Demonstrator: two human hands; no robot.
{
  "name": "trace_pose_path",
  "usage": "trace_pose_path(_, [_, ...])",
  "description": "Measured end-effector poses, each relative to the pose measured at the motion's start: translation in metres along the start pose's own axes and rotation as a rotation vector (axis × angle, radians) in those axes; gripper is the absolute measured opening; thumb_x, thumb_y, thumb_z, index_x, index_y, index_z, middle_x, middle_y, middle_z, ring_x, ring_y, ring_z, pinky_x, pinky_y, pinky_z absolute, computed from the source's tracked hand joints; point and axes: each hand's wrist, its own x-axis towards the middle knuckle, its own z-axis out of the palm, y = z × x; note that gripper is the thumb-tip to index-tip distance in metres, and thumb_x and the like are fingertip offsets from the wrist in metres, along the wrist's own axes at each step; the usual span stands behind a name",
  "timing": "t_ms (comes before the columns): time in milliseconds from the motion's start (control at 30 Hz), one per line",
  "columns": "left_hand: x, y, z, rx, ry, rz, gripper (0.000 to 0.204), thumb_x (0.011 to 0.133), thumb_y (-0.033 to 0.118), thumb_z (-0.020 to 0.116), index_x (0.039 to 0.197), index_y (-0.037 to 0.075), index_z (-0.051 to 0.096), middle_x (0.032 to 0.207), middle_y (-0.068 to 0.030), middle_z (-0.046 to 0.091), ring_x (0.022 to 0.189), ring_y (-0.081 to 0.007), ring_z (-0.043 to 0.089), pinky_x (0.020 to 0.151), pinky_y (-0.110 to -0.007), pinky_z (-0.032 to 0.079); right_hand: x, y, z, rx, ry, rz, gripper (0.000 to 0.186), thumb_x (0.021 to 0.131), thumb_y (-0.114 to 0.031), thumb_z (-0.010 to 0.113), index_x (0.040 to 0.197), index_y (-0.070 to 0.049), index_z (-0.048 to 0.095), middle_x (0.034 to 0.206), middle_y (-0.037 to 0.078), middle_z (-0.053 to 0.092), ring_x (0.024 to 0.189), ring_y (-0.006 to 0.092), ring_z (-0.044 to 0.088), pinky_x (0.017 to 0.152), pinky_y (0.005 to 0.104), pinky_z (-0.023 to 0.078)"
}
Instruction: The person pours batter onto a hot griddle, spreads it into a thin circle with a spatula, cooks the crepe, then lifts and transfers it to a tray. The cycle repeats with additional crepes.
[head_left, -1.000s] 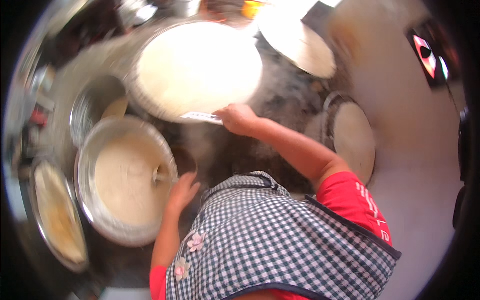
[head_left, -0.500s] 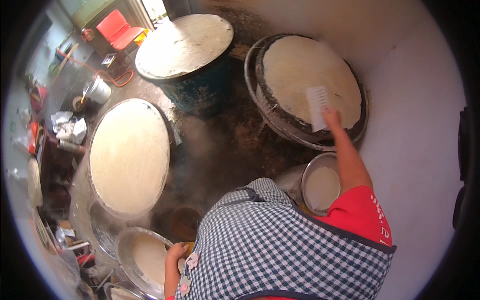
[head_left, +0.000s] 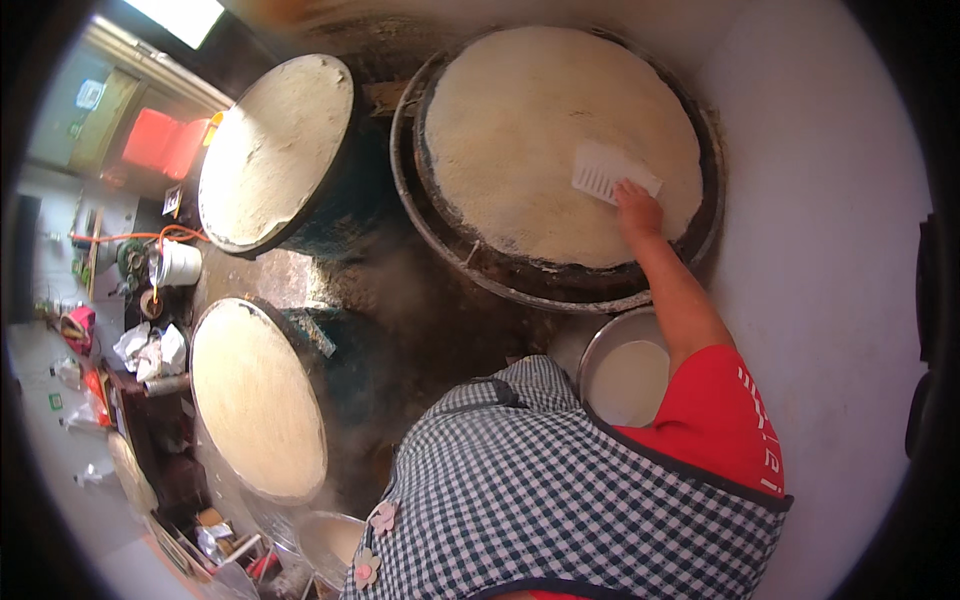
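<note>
My right hand is closed on the end of a flat white slotted scraper. The scraper lies against the pale, floury layer that covers a large round griddle or vat top at the upper right. A dark, crusted rim runs round that layer. Below my right arm stands a metal pot holding milky, pale liquid, partly hidden by my sleeve. My left hand is out of the picture.
Another round pale-topped vat stands at the upper left, and a third pale round surface lies nearer on the left. A metal bowl of pale liquid sits at the lower left. Beyond are a white bucket, an orange hose and a red chair.
My view has shifted toward the right-hand griddle, which looks larger. The scraper has turned and moved across the pale layer in my right hand. My left hand has left the picture.
</note>
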Motion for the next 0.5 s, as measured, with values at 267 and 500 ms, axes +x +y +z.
trace_pose_path(267, [0.054, 0.181, -0.023, -0.171, 0.06, 0.407, 0.034, 0.083, 0.018, 0.057, 0.111, -0.002, 0.056, 0.106, -0.014, 0.061, 0.098, -0.0197, 0.058, 0.085, -0.029, 0.043, 0.028, 0.011, -0.085, 0.107, -0.171, 0.359, 0.019, 0.083, -0.019, 0.048, 0.086, -0.006, 0.061, 0.084, 0.013, 0.062, 0.08, 0.0328, 0.058, 0.067, 0.0457, 0.045])
trace_pose_path(500, [0.034, 0.223, -0.021, -0.258, -0.009, 0.372, 0.034, 0.084, 0.014, 0.053, 0.114, -0.001, 0.054, 0.107, -0.0115, 0.06, 0.096, -0.0188, 0.057, 0.085, -0.028, 0.042, 0.042, -0.036, -0.074, 0.166, -0.229, 0.23, 0.022, 0.085, -0.023, 0.046, 0.085, -0.006, 0.06, 0.075, 0.016, 0.059, 0.071, 0.0347, 0.057, 0.061, 0.0453, 0.045])
